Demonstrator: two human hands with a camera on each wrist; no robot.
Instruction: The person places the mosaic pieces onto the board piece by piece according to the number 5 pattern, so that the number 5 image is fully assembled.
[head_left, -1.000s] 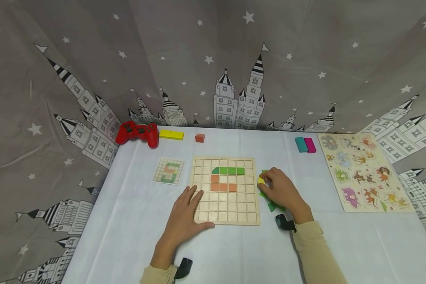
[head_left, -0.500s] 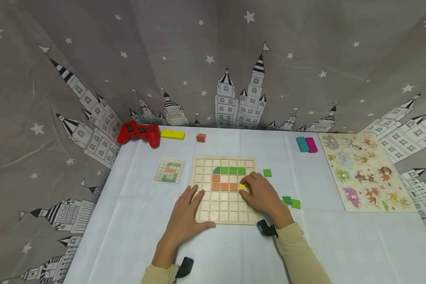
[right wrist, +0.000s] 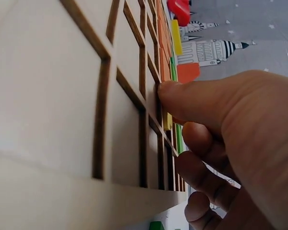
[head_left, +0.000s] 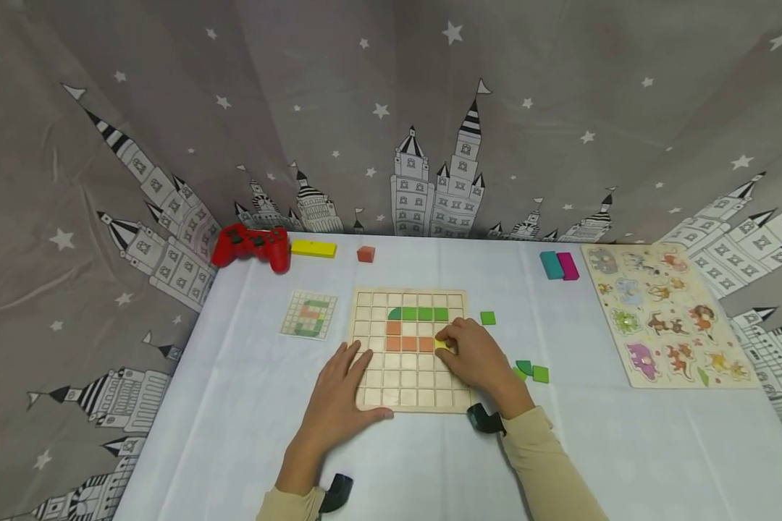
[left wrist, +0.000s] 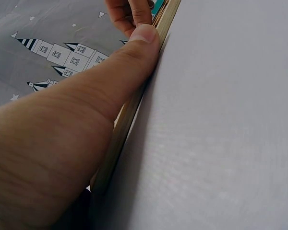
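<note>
The yellow tile (head_left: 440, 344) is on the right part of the board (head_left: 409, 398), at the right end of the orange row (head_left: 410, 344). This row runs from left to right across the board, and the yellow tile is in line with it. It is mostly covered by the fingers, so one cannot tell its long axis, nor if it lies fully down in its cell.

The right hand (head_left: 476, 354) is the nearer one: it comes over the right side of the board and pinches the yellow tile between thumb and finger. The left hand (head_left: 339, 387) is farther from the tile, at the left side of the board. Its fingers are spread and rest on the board's left edge, and its thumb lies against the near edge.

On the board, behind the orange row, there is a green row (head_left: 426, 314). To the right of the board, on the table (head_left: 208, 405), lie a single green tile (head_left: 488, 318) and, nearer to the person, a small green group (head_left: 541, 374). To the left of the board is the pattern card (head_left: 309, 314). Behind the board stands a red block (head_left: 366, 254), and far to the right of the board lies an animal puzzle (head_left: 684, 358).
</note>
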